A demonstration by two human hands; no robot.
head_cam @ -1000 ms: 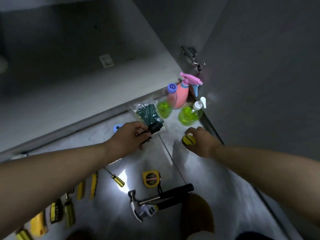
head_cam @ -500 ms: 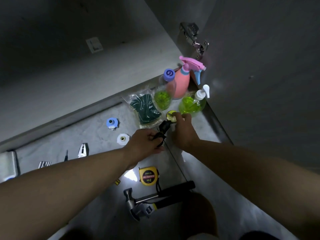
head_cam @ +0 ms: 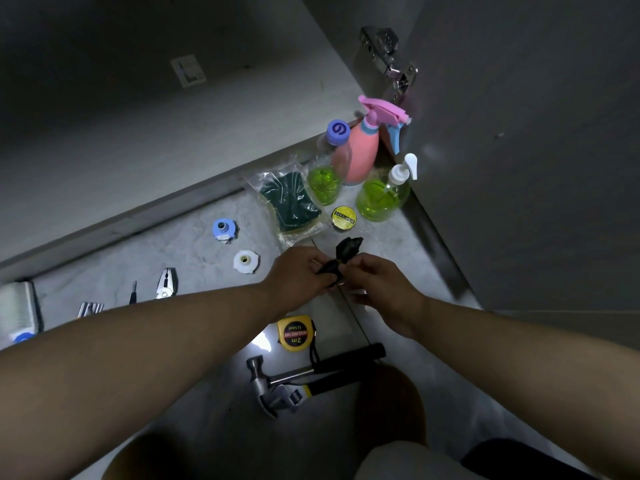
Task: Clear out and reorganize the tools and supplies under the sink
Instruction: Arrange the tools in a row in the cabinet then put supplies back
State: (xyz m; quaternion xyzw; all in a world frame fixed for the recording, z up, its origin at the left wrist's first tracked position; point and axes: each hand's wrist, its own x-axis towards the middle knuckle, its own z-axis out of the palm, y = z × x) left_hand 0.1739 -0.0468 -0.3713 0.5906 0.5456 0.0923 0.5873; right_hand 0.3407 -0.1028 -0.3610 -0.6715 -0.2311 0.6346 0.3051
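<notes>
- Head view looks down on a grey floor (head_cam: pixel 194 258) in front of an open cabinet, with tools and supplies laid out on it.
- The left hand (head_cam: pixel 298 275) and the right hand (head_cam: pixel 377 289) meet above the floor, and both pinch a small black object (head_cam: pixel 343 258); I cannot tell what it is.
- The black object sticks up between the two hands, near a round yellow tape tin (head_cam: pixel 343 217).
- Behind the tin stand a pink spray bottle (head_cam: pixel 362 154), a green pump bottle (head_cam: pixel 382 197) and another green bottle with a blue cap (head_cam: pixel 325 178), close together by the cabinet door.
- A bagged green scouring pad (head_cam: pixel 289 202) lies just left of the tin.
- Below the hands lie a yellow tape measure (head_cam: pixel 294 332), a hammer (head_cam: pixel 311 372) and an adjustable wrench (head_cam: pixel 291 396), which touches the hammer.
- Pliers (head_cam: pixel 166 284) lie further left.
</notes>
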